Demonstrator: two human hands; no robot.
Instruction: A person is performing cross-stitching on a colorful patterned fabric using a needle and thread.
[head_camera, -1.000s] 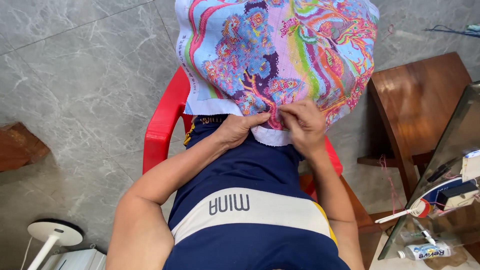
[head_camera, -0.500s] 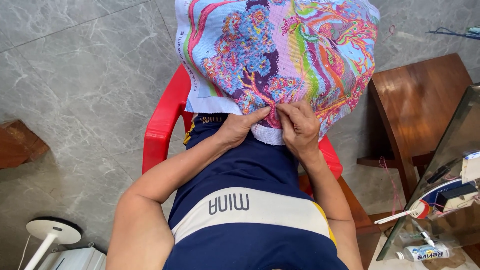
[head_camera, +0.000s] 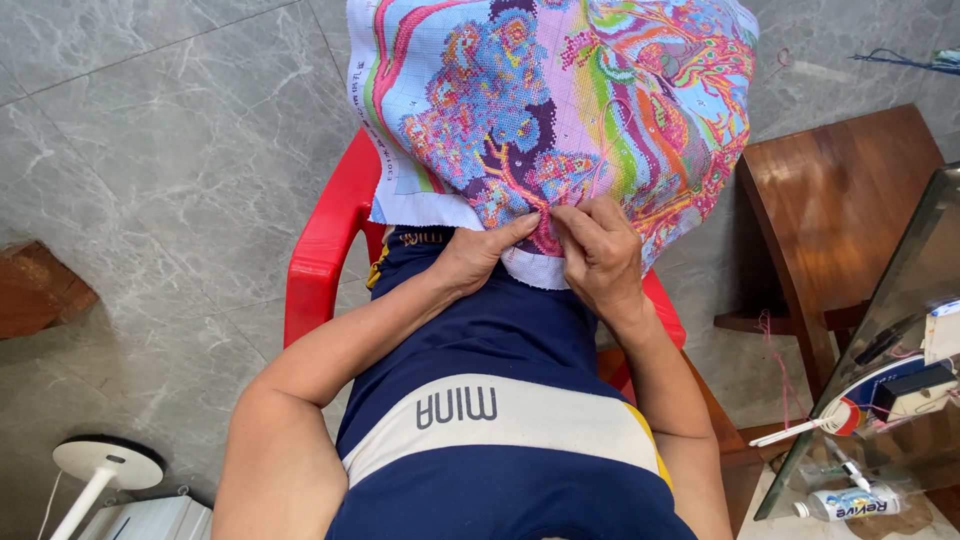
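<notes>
Mostly stitched already: large cross-stitch cloth of pink, blue and purple patterns, draped over the knees above a red plastic chair. Only the white lower border bare. Left hand pinching the edge; right hand closed at a stitch.

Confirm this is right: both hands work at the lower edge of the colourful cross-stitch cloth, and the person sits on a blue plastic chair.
Not quite. In the head view the plastic chair is red, not blue. The rest holds: the left hand and right hand both work at the lower edge of the colourful cross-stitch cloth.
</notes>
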